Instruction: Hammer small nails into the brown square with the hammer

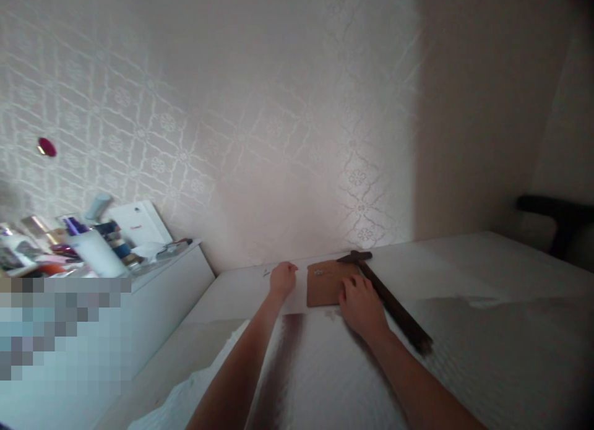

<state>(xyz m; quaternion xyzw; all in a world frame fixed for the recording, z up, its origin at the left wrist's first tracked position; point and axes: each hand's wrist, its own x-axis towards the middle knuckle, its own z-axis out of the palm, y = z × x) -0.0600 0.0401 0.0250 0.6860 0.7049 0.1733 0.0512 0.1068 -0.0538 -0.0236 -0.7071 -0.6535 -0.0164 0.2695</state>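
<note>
A flat brown board lies on the white table surface between my two hands. Some small metallic bits rest near its far edge. My left hand is closed just left of the board, fingertips pressed together; whatever they hold is too small to make out. Fingers apart, my right hand rests on the board's right side. Beyond and to the right of that hand lies a hammer, its dark head at the board's far right corner. Tiny dark pieces lie left of my left hand.
A white cabinet at left carries bottles, a white box and other small items. Patterned wallpaper rises behind the table. A black armrest-like part juts in at far right. White sheeting lies at the front left.
</note>
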